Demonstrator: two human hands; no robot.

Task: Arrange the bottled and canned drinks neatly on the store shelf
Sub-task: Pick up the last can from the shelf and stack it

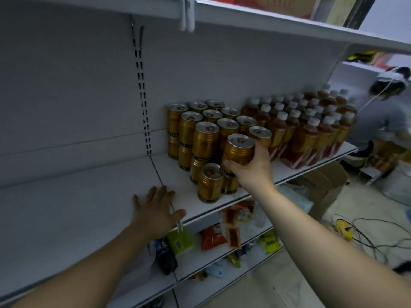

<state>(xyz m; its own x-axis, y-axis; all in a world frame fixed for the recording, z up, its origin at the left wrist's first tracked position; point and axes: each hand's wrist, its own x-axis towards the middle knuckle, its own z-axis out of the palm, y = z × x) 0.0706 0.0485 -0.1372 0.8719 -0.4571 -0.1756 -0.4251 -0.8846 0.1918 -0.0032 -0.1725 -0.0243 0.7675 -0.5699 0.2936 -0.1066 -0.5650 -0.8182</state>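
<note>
Gripping gold can [239, 150], right hand [255, 170], left hand [155, 210] flat on white shelf [77, 207], cables [367, 236] on floor [278, 290]

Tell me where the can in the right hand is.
In the head view, right of centre: the right hand grips the gold can at the front of the stacked cans, left of the bottles.

Single head-worn wide-angle view. Faces forward and down, close to shelf [77, 207], which fills 9 o'clock half. Cans [206, 138] just above centre, bottles [307, 130] toward 2 o'clock, floor [278, 285] at 5 o'clock. Framing tilted, straight edges bowed.
</note>
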